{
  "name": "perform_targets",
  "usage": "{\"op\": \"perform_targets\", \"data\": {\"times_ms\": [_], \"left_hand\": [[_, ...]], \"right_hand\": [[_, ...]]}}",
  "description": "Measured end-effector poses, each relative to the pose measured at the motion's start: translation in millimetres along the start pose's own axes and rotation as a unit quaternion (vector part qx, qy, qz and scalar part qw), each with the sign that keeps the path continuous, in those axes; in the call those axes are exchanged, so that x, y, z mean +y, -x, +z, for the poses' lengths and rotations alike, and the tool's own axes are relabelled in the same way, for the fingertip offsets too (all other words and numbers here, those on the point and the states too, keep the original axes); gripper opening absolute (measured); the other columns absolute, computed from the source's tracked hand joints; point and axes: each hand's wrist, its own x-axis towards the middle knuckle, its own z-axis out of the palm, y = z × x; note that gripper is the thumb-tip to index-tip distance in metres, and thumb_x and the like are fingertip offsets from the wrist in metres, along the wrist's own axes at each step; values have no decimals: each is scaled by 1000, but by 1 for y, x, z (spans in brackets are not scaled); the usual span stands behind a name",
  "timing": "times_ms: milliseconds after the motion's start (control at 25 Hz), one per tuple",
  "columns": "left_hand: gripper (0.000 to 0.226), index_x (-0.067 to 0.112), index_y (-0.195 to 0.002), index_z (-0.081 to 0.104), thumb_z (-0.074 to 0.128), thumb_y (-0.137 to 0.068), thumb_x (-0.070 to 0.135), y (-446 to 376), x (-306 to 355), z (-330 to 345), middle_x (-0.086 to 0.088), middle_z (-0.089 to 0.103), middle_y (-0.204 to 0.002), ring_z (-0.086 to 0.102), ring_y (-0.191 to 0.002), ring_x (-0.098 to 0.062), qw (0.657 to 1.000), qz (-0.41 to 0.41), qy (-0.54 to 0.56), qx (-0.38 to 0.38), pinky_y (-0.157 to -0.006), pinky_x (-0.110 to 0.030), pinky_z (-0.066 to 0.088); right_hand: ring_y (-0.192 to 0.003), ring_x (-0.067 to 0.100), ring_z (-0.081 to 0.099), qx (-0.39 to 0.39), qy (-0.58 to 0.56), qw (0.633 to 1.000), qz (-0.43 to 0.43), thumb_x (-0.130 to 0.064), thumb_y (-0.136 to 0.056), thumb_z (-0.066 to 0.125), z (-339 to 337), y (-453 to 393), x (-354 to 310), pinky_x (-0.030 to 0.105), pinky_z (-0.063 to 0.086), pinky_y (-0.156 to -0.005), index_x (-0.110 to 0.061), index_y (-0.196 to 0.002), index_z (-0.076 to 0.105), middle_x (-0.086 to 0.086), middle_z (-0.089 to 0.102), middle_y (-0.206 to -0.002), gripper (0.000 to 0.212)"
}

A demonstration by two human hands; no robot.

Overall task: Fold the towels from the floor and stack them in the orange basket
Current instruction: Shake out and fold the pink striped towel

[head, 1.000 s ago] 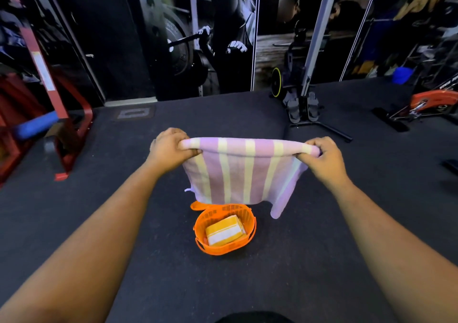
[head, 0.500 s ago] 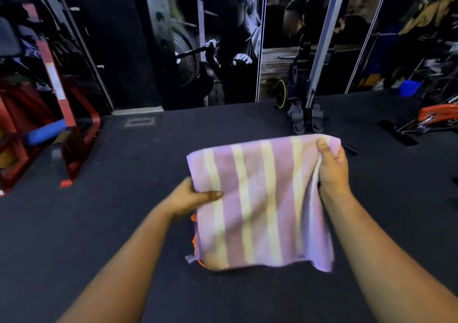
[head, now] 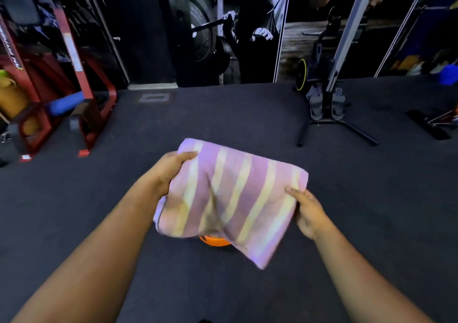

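Head view. Towel (head: 230,198): half-folded, held in air over basket (head: 215,241). Left hand (head: 171,171) pinches far corner; right hand (head: 309,213) grips near edge. Advice: square edges, flatten centre crease before lowering.

Both forearms are bare, with no sleeves, down to left hand (head: 171,171) and right hand (head: 309,213).

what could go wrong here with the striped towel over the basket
1. The purple striped towel hides nearly all of the orange basket, so lowering it is partly blind and it might land on the rim.
2. The left hand and right hand pinch only opposite edges; the loose lower corner droops, so the fold could slip open.
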Motion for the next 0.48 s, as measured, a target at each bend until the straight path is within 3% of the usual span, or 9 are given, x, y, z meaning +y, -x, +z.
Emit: {"op": "perform_targets", "data": {"times_ms": [80, 160, 240, 320, 400, 480], "left_hand": [[29, 14, -112, 68, 74, -90, 31, -17, -23, -11, -12, 77, -104, 76, -86, -26, 997, 1, -72, 19, -76, -44, 62], [55, 16, -127, 58, 78, -82, 40, -32, -40, -15, -11, 73, -115, 73, -96, -28, 997, -11, -53, 54, -80, -46, 62], [77, 15, -141, 46, 81, -79, 43, -47, -49, -16, -11, 66, -126, 70, -102, -27, 995, -23, -5, 97, -77, -44, 61], [90, 13, -151, 33, 85, -81, 33, -65, -56, -23, -15, 59, -136, 69, -104, -28, 992, -60, 72, 84, -73, -43, 62], [102, 17, -158, 21, 85, -79, 6, -82, -59, -39, -18, 55, -141, 69, -106, -29, 991, -51, 125, 15, -74, -42, 63], [113, 26, -158, 20, 85, -72, -8, -106, -61, -59, -19, 63, -133, 70, -109, -31, 996, 1, 76, -46, -82, -42, 62]], "right_hand": [[-78, 22, 68, 92, 33, 994, -46, -16, -94, 67, 1, -17, -19, 37, 55, -78, -13, -106, 61, 17, 70, -102, 13], [-80, 18, 63, 149, 86, 983, -62, -26, -98, 64, 9, -34, -31, 33, 53, -71, -15, -114, 55, 14, 66, -107, 21], [-92, 20, 67, 96, 109, 989, -1, -30, -97, 69, 15, -46, -36, 36, 57, -78, -20, -132, 47, 9, 65, -118, 43], [-108, 27, 69, -7, 114, 992, 62, -8, -89, 75, 13, -57, -34, 44, 58, -88, -25, -142, 37, 10, 63, -129, 67], [-111, 24, 69, -55, 147, 987, 40, 13, -82, 72, 15, -74, -31, 42, 59, -89, -25, -148, 36, 8, 61, -134, 84], [-103, 17, 70, -31, 175, 984, -35, 18, -84, 67, 25, -96, -30, 37, 59, -87, -27, -147, 40, 5, 64, -129, 83]]}}
